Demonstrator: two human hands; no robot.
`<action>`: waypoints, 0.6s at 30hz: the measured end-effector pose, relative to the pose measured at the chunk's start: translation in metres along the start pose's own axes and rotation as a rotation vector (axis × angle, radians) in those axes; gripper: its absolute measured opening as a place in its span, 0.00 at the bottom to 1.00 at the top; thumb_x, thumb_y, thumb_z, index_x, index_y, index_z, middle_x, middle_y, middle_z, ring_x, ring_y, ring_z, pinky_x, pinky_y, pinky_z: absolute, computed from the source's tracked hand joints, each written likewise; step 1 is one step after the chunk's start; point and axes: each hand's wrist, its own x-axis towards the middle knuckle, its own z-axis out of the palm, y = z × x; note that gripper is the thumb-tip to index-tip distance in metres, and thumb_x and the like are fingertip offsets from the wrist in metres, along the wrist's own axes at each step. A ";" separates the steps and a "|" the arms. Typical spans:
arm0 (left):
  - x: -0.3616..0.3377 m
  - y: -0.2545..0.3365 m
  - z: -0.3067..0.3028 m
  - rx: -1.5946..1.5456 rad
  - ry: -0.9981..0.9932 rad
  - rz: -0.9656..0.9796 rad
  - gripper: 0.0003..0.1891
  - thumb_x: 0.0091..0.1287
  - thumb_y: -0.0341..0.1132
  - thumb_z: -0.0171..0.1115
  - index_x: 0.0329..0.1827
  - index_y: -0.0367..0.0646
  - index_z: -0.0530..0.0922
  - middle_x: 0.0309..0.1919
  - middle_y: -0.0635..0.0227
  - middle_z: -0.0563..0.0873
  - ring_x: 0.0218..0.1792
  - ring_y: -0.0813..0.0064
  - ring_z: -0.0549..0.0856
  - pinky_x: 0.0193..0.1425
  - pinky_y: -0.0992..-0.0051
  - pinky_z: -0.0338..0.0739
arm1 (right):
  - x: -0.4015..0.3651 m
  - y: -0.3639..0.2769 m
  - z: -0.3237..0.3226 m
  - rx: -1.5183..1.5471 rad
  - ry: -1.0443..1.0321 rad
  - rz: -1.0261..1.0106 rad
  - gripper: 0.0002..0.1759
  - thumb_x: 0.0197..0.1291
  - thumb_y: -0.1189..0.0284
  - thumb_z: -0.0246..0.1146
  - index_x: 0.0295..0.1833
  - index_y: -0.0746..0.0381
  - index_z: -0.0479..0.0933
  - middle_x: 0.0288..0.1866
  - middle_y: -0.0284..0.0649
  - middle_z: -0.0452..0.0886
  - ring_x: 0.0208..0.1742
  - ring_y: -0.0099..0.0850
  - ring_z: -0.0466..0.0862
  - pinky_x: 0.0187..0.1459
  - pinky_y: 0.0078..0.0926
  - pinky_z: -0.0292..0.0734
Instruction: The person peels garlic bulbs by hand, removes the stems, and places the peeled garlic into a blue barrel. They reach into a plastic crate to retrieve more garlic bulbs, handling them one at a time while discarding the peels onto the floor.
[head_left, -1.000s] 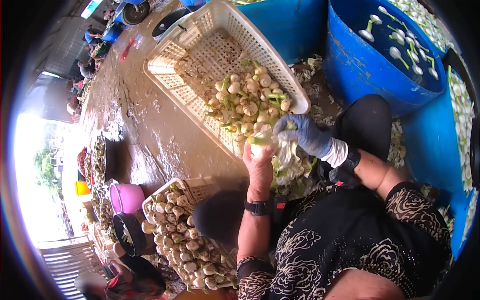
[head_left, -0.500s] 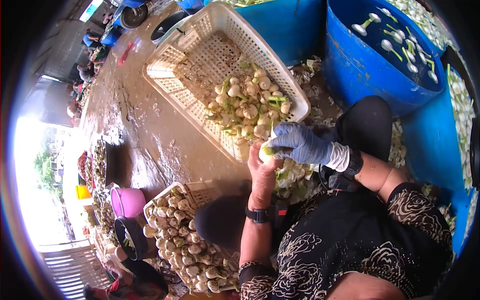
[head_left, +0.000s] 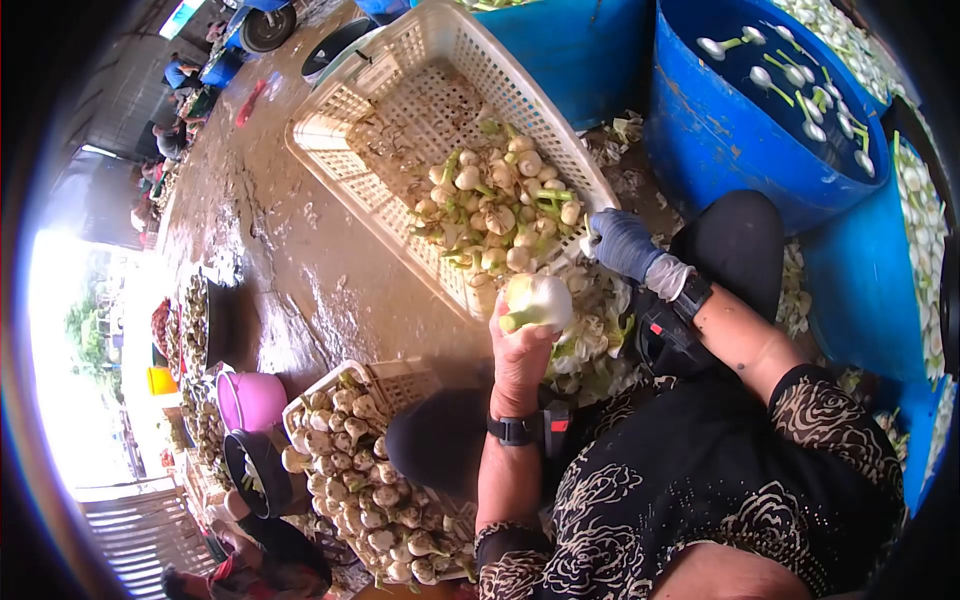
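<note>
A pale bulb (head_left: 540, 301) with a short green stem rests in my left hand (head_left: 521, 345), which is bare and closed round its lower side. My right hand (head_left: 625, 245), in a blue-grey glove, is apart from the bulb, by the near right corner of the cream crate (head_left: 400, 243). Its fingers are curled on a small whitish piece whose nature I cannot make out. Several bulbs (head_left: 500, 215) with green stems lie in the crate beyond my hands. Peeled leaves (head_left: 590, 345) are heaped below them.
A blue tub (head_left: 700, 140) of water with floating white bulbs stands at upper right. At lower left are a crate of bulbs (head_left: 370, 480), a pink bucket (head_left: 250, 400) and a black bucket (head_left: 270, 490). Another person (head_left: 270, 560) is at the bottom left, with others farther back.
My right hand has moved right, away from the bulb. My left hand still holds the bulb, whose white side now shows more.
</note>
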 end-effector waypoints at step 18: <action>-0.002 0.001 0.001 0.257 -0.048 0.016 0.28 0.43 0.23 0.69 0.50 0.39 0.70 0.44 0.66 0.80 0.43 0.74 0.81 0.50 0.74 0.77 | -0.009 -0.008 -0.002 0.141 -0.034 -0.274 0.18 0.49 0.77 0.60 0.49 0.61 0.77 0.43 0.49 0.80 0.45 0.47 0.81 0.46 0.38 0.76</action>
